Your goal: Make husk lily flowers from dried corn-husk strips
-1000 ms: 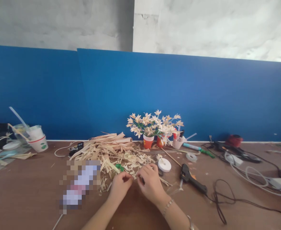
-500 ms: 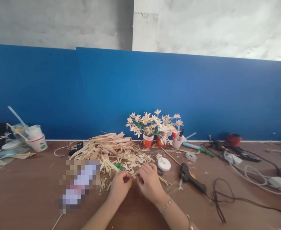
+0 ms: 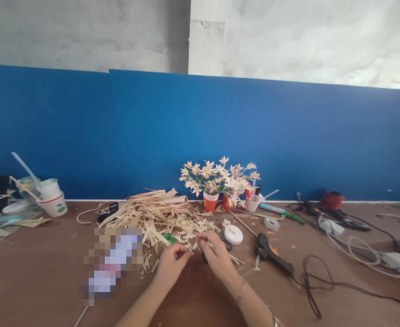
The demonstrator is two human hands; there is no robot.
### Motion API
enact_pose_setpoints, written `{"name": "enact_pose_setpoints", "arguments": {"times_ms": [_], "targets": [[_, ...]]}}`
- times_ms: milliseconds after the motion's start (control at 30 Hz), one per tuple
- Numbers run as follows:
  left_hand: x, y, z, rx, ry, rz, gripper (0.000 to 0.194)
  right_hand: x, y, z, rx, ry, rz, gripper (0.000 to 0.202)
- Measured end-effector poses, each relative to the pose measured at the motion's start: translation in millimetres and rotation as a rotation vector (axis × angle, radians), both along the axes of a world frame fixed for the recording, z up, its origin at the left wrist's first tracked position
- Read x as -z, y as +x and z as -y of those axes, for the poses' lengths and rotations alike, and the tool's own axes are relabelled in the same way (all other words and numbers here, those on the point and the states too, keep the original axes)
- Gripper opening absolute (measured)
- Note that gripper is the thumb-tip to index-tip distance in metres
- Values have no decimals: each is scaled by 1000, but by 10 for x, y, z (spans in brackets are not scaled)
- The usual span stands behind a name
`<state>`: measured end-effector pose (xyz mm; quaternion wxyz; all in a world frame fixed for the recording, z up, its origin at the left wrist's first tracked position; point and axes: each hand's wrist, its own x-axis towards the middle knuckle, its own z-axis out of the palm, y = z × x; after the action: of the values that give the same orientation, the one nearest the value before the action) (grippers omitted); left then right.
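Note:
My left hand (image 3: 173,264) is closed in a pinch, thumb against forefinger, in front of the heap of dried husk strips (image 3: 162,209). What sits between its fingertips is too small to make out. Just to the right, my right hand (image 3: 217,258) has its fingertips drawn together and pointing left; a thin pale sliver shows by them, and I cannot tell whether it is held. The fingertips of the two hands are a little apart. A green bundle (image 3: 170,237) lies among the husks behind the left hand. A white roll (image 3: 234,235) lies beyond the right hand.
Cream husk flowers (image 3: 216,175) stand in a red paper cup (image 3: 209,202) and another beside it. A black glue gun (image 3: 271,254) with its looping cable lies to the right, near a tape roll (image 3: 272,222). At left are a white cup (image 3: 54,204) and a blurred-out object (image 3: 113,265).
My right hand has shifted slightly up and right, its fingers straightening, and the gap between the hands at the fingertips has changed. My left hand stays nearly in place, still pinched.

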<state>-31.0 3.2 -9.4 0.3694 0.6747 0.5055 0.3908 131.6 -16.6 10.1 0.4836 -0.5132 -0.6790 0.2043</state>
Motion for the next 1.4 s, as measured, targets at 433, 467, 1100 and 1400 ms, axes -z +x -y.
{"name": "enact_pose_setpoints", "arguments": {"times_ms": [433,467,1100,1400], "targets": [[-39,13,38,145,-72,96,14,75,37,-62,-152,-246,-264,18],[-36,12,38,147,-76,99,14,76,40,-65,-144,-248,-276,19],[-66,13,79,161,92,33,10,13,-14,-44,-142,-279,-250,19],[-131,21,112,191,151,82,11,7,-48,-29,-109,-222,-199,20]]}}
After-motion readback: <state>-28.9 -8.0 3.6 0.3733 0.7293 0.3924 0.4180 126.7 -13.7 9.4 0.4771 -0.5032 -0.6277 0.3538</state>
